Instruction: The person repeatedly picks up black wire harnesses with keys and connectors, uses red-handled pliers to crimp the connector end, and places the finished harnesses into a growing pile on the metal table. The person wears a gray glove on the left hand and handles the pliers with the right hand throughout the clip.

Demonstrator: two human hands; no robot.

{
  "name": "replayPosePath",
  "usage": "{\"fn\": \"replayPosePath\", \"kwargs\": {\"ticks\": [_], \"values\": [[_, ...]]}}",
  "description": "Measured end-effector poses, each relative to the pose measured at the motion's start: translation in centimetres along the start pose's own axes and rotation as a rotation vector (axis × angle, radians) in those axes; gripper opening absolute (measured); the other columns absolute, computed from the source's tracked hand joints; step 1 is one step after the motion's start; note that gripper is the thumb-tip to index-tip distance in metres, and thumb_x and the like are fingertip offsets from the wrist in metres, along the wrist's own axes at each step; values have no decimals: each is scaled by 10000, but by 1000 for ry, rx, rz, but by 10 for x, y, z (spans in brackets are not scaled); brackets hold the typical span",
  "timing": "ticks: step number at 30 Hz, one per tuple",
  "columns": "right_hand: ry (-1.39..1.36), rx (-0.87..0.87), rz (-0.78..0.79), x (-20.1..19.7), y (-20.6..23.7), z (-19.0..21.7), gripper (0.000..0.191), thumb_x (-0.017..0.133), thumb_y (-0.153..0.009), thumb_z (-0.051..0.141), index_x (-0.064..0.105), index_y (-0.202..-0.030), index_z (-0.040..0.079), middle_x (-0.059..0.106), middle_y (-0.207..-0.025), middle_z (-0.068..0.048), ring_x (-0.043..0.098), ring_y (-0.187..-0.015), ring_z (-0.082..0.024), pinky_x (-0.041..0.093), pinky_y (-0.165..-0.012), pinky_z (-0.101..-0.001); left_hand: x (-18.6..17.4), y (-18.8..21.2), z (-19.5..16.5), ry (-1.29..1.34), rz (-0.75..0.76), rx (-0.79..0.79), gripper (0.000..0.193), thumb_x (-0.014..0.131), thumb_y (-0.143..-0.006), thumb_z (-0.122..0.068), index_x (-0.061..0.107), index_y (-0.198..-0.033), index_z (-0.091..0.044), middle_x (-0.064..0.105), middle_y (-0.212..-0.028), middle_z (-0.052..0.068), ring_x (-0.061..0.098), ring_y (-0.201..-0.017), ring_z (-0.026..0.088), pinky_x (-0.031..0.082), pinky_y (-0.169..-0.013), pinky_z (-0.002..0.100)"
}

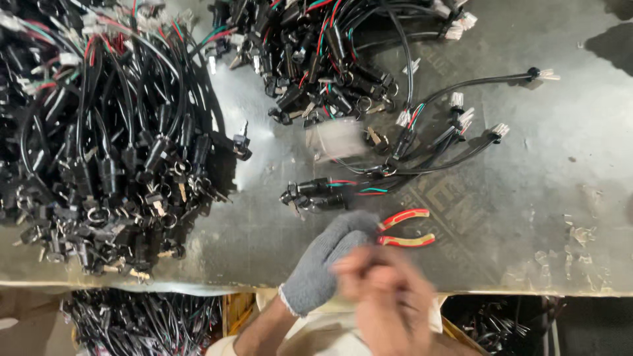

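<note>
My left hand (330,260), in a grey knitted glove, lay low in the middle of the frame with its fingers curled toward my bare right hand (389,290). The right hand was a blur just below and to the right of it, so I could not tell whether its fingers were spread, pressed together or pinching something. The two hands met at the near edge of the metal table (541,198); whether anything sat between them I could not make out.

Just right of the glove's knuckles lay the pliers (403,229), red and yellow handles pointing right, their head hidden behind the glove. Above them, near the centre of the frame, a few black lock cylinders with red and green wires (316,192) lay flat on the table, their cables looping up and right to small white connectors (500,129). A pale blurred tag (337,138) sat above those.

A big pile of the same black harnesses (105,145) filled the left of the frame, a second heap (316,53) the upper middle. Below the table edge, lower left, more black cables (138,320) showed in a bin.
</note>
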State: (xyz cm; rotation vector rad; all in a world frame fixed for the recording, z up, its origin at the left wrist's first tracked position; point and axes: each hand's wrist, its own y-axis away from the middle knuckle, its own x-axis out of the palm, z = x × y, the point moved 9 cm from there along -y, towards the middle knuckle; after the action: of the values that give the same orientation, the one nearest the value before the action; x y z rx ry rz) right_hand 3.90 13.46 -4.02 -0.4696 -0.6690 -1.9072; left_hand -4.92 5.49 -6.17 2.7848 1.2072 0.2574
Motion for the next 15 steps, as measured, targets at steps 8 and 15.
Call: {"fn": "replayPosePath", "kwargs": {"ticks": [8,15], "values": [[1485,-853,279,34,5,28,310,740,-673,112,553,-907,37,671,-936,-189,639,-801,-339,518,-670,-451,-15,18,-85,710,66,349,264,550,-1132,-226,588,-1261,0,653,-1157,102,605,-1096,213,500,-998,360],[1499,-831,12,26,-8,102,268,710,-753,104,692,-988,-24,721,-1045,-198,656,-1051,-389,504,-923,-466,-10,20,-101,461,-60,402,288,591,-1002,-123,601,-1275,-33,659,-1127,74,618,-1043,189,503,-963,350]]}}
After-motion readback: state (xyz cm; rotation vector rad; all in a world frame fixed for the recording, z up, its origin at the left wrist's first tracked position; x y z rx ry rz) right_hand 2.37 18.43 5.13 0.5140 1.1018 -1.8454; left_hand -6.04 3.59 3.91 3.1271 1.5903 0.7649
